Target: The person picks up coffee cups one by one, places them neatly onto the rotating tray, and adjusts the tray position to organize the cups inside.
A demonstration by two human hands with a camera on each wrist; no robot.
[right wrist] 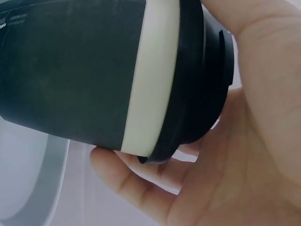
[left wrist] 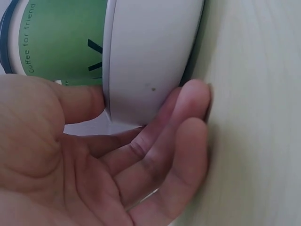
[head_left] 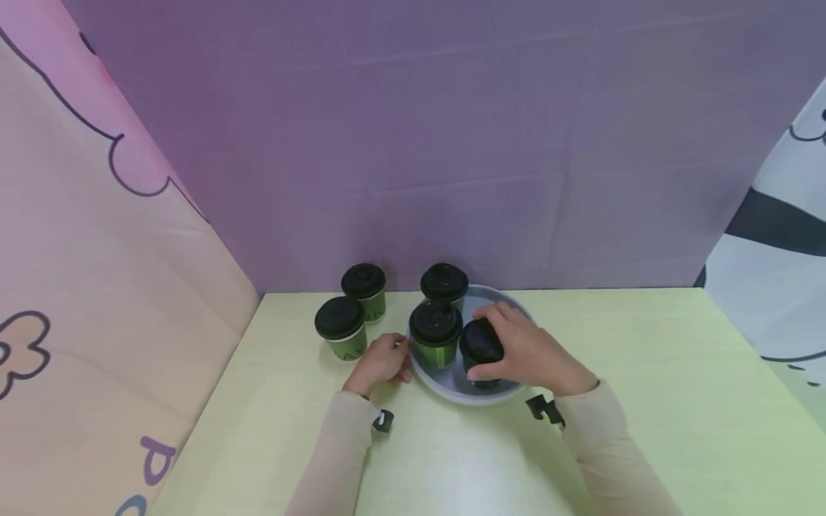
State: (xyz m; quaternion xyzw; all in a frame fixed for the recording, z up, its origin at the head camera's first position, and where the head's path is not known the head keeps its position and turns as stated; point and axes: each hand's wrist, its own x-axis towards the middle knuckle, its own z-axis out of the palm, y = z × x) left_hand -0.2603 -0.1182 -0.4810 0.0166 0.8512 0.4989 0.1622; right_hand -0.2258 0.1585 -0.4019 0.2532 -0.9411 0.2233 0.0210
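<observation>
Cup (head_left: 480, 342), black-lidded, clamped in the right hand (head_left: 530, 352), toward the near edge of a round tray (head_left: 466, 396); left hand (head_left: 382, 360) pinches the tray's left edge.

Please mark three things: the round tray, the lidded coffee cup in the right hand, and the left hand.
Round tray (head_left: 466, 397), head view: front rim.
Held lidded coffee cup (right wrist: 106, 77), right wrist view: dark side wall.
Left hand (left wrist: 89, 174), left wrist view: palm.

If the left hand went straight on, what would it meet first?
The plate, which the left hand seems to touch at its edge; just beyond stands a lidded cup, probably next in line.
</observation>
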